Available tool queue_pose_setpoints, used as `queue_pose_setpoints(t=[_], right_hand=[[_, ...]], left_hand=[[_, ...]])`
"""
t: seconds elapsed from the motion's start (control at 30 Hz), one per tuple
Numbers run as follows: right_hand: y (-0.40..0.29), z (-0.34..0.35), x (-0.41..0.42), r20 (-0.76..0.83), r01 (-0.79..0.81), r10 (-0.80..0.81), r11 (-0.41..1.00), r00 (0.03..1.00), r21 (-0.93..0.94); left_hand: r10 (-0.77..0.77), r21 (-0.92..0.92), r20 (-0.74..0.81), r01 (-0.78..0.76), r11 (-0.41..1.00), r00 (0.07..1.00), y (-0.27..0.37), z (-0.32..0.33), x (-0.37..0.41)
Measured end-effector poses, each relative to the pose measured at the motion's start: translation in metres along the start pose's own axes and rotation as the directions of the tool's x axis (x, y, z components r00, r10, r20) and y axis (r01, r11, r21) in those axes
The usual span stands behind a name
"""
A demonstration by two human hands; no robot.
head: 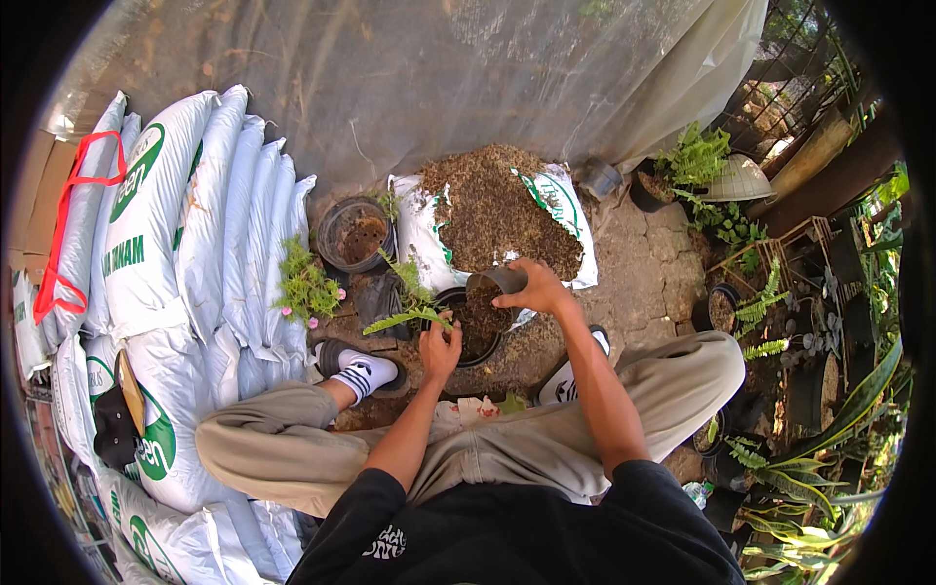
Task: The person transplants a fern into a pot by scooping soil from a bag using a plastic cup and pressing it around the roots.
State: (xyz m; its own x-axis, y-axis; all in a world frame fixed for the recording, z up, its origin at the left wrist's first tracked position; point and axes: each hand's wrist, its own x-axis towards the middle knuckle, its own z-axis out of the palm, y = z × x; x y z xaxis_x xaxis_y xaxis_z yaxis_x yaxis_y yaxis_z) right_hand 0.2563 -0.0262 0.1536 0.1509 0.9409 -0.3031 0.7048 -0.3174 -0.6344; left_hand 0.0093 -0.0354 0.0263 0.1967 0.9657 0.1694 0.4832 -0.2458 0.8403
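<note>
In front of me a black plastic pot [477, 361] stands on the ground with dark soil in it. My right hand [540, 289] grips a small dark plastic pot [504, 279], tilted so that its soil-filled mouth faces left over the black pot. At the black pot's left rim, my left hand [441, 349] pinches a green fern [409, 316]; its roots are hidden. Just beyond lies a torn-open white sack [418, 252] heaped with brown potting mix [497, 208].
Stacked white sacks [157, 212] rise on the left. An empty round pot [355, 234] and a pink-flowered plant [303, 281] stand beside them. Plastic sheeting [439, 80] hangs behind. Potted ferns [691, 157] and an upturned pale basin [735, 179] are at right.
</note>
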Motion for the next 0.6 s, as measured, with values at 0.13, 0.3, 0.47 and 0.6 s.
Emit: queue_pose_setpoints(t=[0.13, 0.3, 0.47, 0.6], right_hand=[[-0.007, 0.001, -0.002, -0.039, -0.009, 0.008, 1.0, 0.999, -0.017], [-0.025, 0.003, -0.008, -0.065, -0.044, 0.038, 0.996, 0.997, -0.08], [-0.033, 0.01, -0.01, -0.073, -0.038, 0.03, 0.993, 0.997, -0.113], [-0.042, 0.014, -0.012, -0.063, -0.036, 0.03, 0.995, 0.998, -0.094]], left_hand=[[0.078, 0.092, -0.012, -0.077, 0.993, 0.997, -0.014, 0.004, 0.0], [0.054, -0.111, -0.064, -0.061, 0.992, 0.997, -0.016, 0.006, -0.003], [0.032, -0.114, -0.017, -0.034, 0.993, 0.999, -0.012, 0.003, -0.004], [0.044, -0.009, 0.039, -0.044, 0.999, 0.998, -0.012, 0.0, -0.004]])
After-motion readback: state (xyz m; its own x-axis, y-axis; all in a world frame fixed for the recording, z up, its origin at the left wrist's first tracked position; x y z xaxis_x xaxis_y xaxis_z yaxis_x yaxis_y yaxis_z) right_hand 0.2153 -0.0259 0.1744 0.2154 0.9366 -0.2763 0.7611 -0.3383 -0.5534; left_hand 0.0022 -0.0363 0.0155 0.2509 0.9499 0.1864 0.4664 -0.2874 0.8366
